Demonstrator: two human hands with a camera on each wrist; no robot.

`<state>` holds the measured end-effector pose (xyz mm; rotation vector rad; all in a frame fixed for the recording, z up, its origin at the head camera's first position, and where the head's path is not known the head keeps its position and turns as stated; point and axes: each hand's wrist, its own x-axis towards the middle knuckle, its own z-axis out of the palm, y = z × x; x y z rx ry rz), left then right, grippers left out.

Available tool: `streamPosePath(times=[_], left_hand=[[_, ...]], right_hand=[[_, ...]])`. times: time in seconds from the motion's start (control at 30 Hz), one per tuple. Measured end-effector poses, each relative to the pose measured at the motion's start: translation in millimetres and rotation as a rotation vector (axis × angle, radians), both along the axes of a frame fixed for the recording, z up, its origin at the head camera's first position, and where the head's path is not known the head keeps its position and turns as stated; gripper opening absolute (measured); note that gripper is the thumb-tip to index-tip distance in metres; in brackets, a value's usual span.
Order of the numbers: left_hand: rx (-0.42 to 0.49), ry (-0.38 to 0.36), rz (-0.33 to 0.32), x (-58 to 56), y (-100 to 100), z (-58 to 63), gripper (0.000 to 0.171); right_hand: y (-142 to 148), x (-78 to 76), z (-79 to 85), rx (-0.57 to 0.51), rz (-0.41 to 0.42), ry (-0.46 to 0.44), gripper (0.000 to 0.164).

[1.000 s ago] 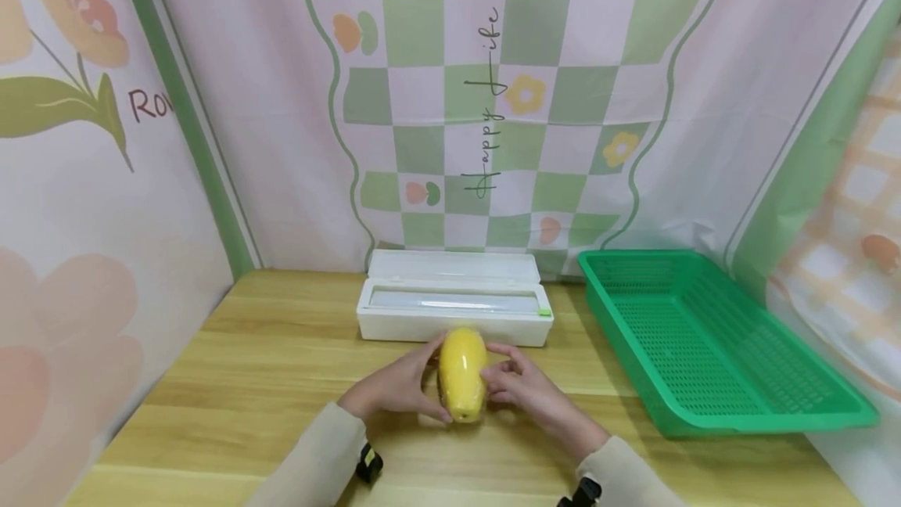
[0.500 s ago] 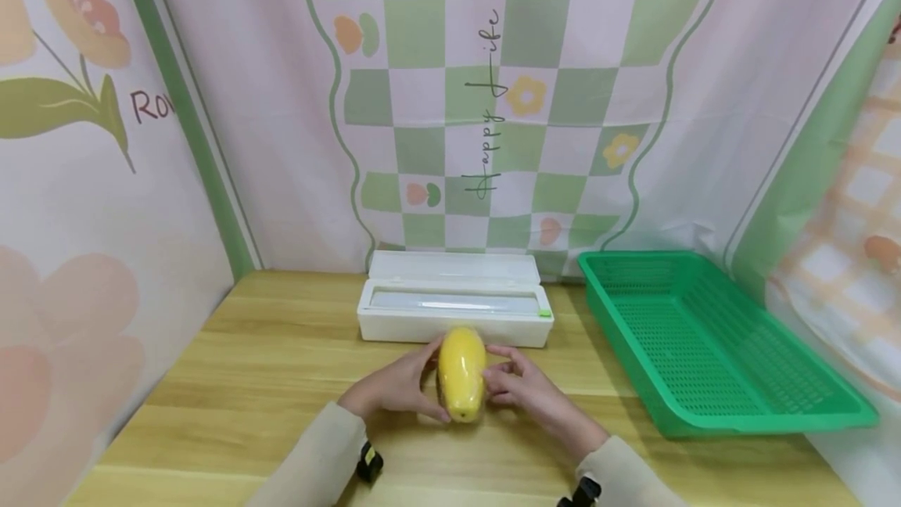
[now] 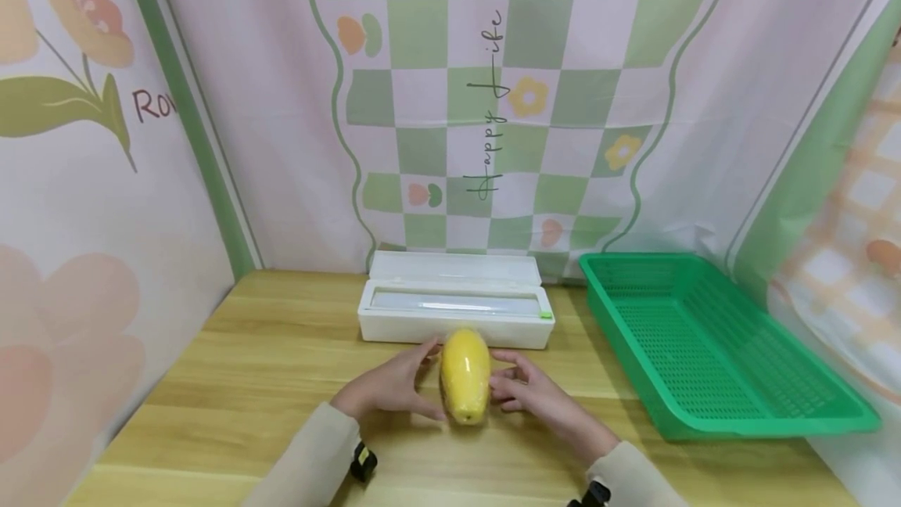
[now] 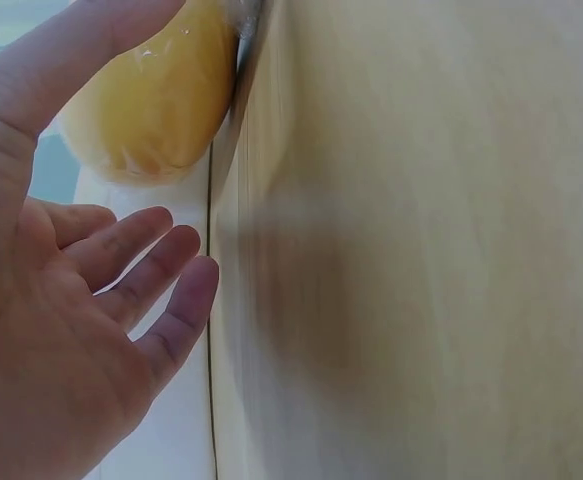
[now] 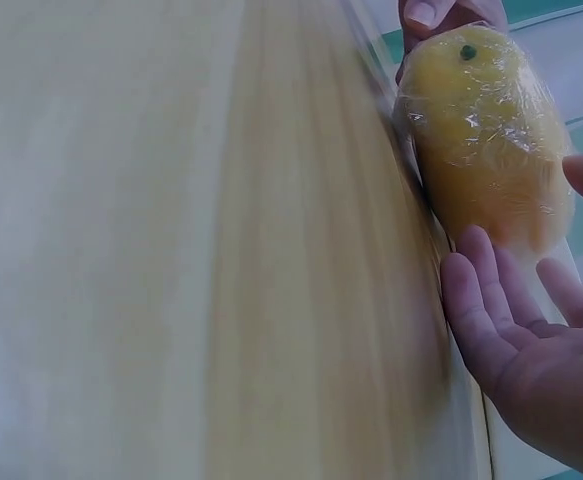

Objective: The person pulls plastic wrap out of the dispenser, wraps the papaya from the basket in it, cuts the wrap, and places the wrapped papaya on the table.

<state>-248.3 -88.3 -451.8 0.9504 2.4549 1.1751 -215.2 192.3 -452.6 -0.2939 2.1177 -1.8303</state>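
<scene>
A long yellow fruit (image 3: pixel 465 376), shaped like a papaya, lies on the wooden table in clear cling film; wrinkles of film and a small dark stem spot show in the right wrist view. At its left side, my left hand (image 3: pixel 394 386) is spread, thumb and fingers apart from the fruit, palm toward it. My right hand (image 3: pixel 538 397) is at the other side with relaxed, slightly bent fingers. Its fingertips are very near the fruit; whether they touch it I cannot tell. Just behind the fruit stands a white cling film box (image 3: pixel 456 327) with its lid raised.
A green perforated plastic basket (image 3: pixel 633 358) stands to the right on the wooden table (image 3: pixel 281 366). A green slider (image 3: pixel 545 315) sits at the right end of the box. Printed cloth (image 3: pixel 584 30) hangs behind and at both sides.
Both hands have loosened and drawn slightly outward, the left to the left and the right to the right. The fruit has stayed nearly in place.
</scene>
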Motion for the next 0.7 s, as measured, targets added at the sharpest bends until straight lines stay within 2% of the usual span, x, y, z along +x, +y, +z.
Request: streamPosePath(times=[0.23,0.57,0.7], left_hand=[[-0.012,0.019,-0.004,0.1,-0.9,2.5,0.119],[-0.018,0.003,0.015,0.2,-5.2,4.5,0.116],[-0.033,0.024,0.018,-0.3,-7.2,4.0,0.115]], right_hand=[[5.7,-1.0,0.5,0.031,0.01,0.019,0.063],[11.9,-1.9,1.2,0.07,0.015,0.054,0.06],[14.7,-1.2,2.3,0.106,0.007,0.08,0.057]])
